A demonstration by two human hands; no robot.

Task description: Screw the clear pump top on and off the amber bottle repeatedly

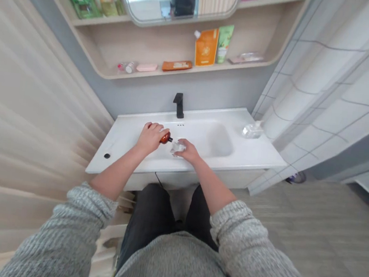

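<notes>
Head view:
1. The left hand [151, 138] is gripping an amber bottle [165, 138] with closed fingers, and the bottle's black nozzle [170, 139] is pointing toward the right hand.
2. The right hand [188, 151] is closing around a small clear plastic object [177, 148], which is poking out beside its fingers, just past the nozzle's tip.
3. Both hands are working above a white sink counter [127, 138], left of its basin [219, 140].
4. A black faucet [178, 104] is standing behind them, a clear plastic container [252, 130] is sitting farther right, and a curved wooden shelf [178, 73] of toiletries is running above.
</notes>
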